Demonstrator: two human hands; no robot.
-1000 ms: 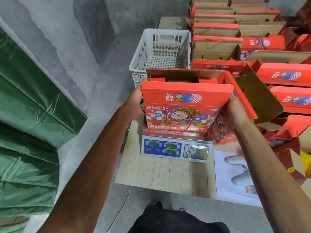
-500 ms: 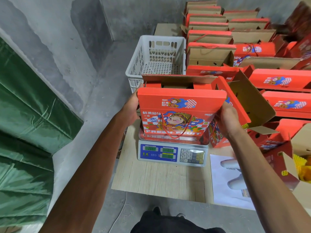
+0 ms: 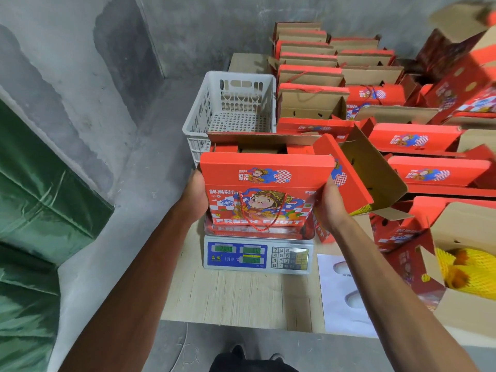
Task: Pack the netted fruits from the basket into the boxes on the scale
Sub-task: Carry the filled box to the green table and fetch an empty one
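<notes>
Both hands' grips, left hand [image 3: 197, 194] and right hand [image 3: 328, 208], clasp the box [image 3: 264, 189] sides on the scale [image 3: 257, 255].

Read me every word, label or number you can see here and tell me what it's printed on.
"FRESH FRUIT": front of the red box on the scale.
Keypad digits 0 to 9: scale.
Chinese lettering on the box, scale displays and brand: not readable with certainty.
Paper sheet: print too small.

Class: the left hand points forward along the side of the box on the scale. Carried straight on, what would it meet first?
Probably the white basket behind the box; the left hand points toward its near wall, though depth is unclear.
</notes>
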